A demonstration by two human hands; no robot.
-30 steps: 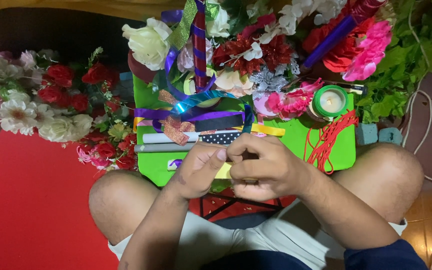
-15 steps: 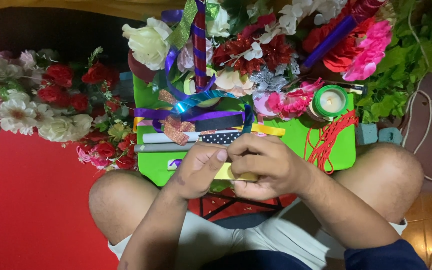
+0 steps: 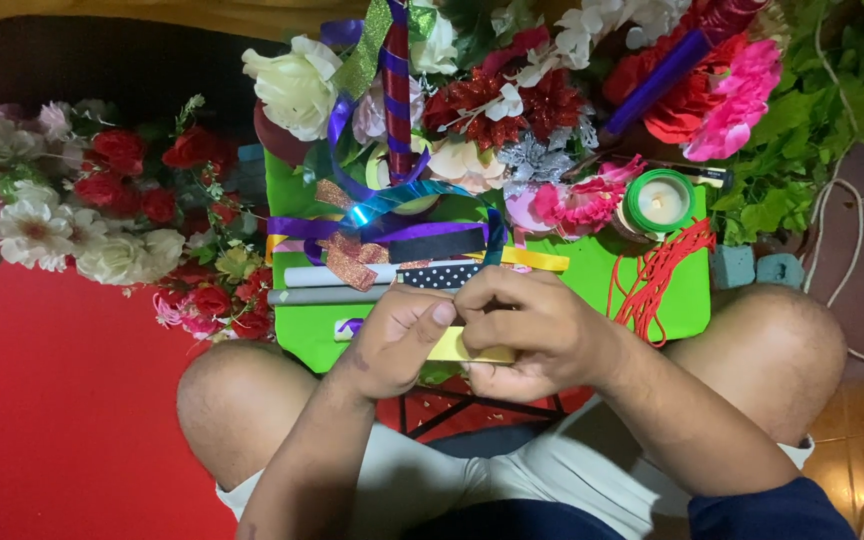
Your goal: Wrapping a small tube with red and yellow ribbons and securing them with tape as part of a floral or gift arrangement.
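Red floor covering (image 3: 52, 420) spreads beside a green board (image 3: 687, 300) resting across the person's knees. At the board's near edge, the left hand (image 3: 397, 340) and right hand (image 3: 532, 330) both pinch 1 yellow strip (image 3: 467, 350). Ribbons (image 3: 392, 235), artificial flowers (image 3: 492, 110) and a candle (image 3: 660, 202) crowd the board's far side.

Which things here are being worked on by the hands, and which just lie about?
In hand:
flat yellow paper strip
left hand
right hand

Lying about:
white candle in green holder
tangled red cord
black polka-dot ribbon
grey paper tube
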